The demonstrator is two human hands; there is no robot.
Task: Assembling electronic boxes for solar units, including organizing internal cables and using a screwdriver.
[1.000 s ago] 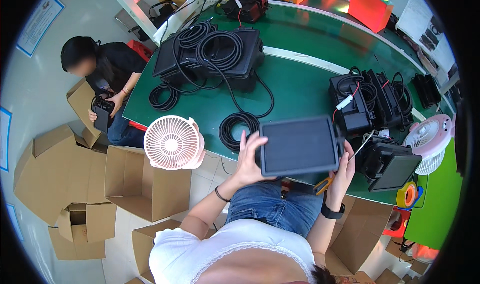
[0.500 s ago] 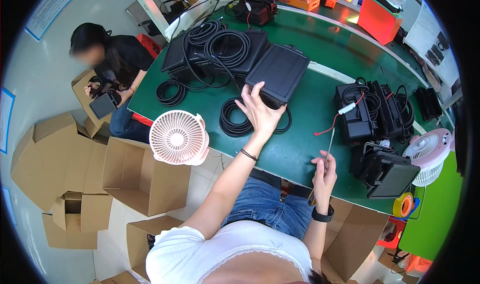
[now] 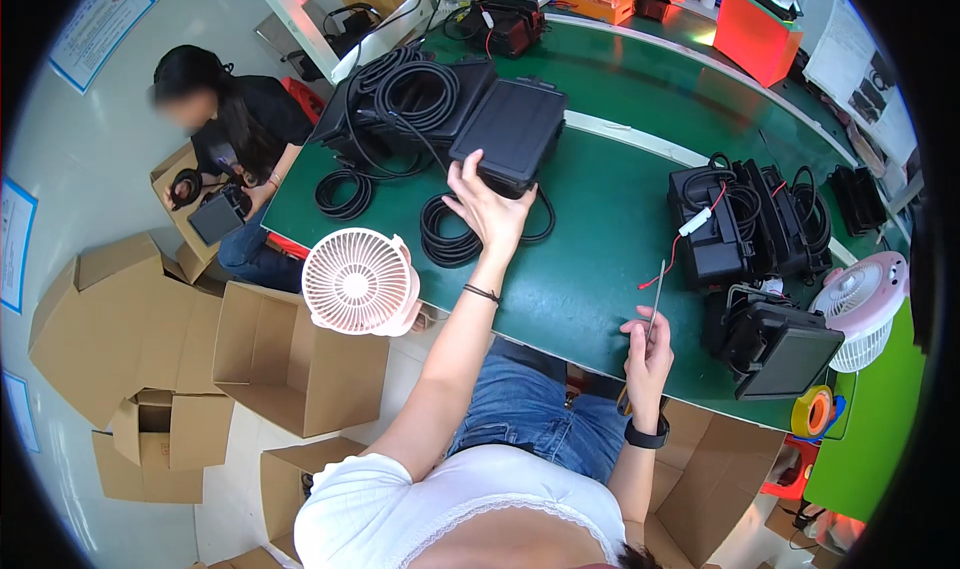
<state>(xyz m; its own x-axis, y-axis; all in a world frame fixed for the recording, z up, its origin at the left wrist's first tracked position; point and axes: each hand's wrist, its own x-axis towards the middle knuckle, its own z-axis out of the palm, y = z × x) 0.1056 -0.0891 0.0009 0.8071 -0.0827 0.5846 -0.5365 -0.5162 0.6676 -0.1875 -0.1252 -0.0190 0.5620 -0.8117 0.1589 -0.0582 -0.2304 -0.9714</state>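
Note:
My left hand [image 3: 490, 207] grips the near edge of a flat black plastic box [image 3: 508, 129], its fingers on the lid and thumb by the right corner. This box rests against another black case [image 3: 470, 81] with coiled black cable [image 3: 418, 97] on top. Just below my left hand lies a further cable coil [image 3: 448, 237] on the green table. Near the table's front edge, my right hand [image 3: 648, 361] is closed around a slim metal tool [image 3: 657, 294], pointed upward. Something orange-yellow shows below the palm; the tool's exact kind is unclear.
A pink fan [image 3: 355, 281] stands at the table's left front. Several black devices with cables [image 3: 712, 231] fill the right side, beside a second fan [image 3: 852, 304] and tape rolls [image 3: 812, 409]. Open cardboard boxes [image 3: 300, 369] sit on the floor. A seated person [image 3: 235, 139] handles a black device.
My left hand has shifted the black box to the left, and the case and cable coils beside it have moved left too. My right hand has barely moved.

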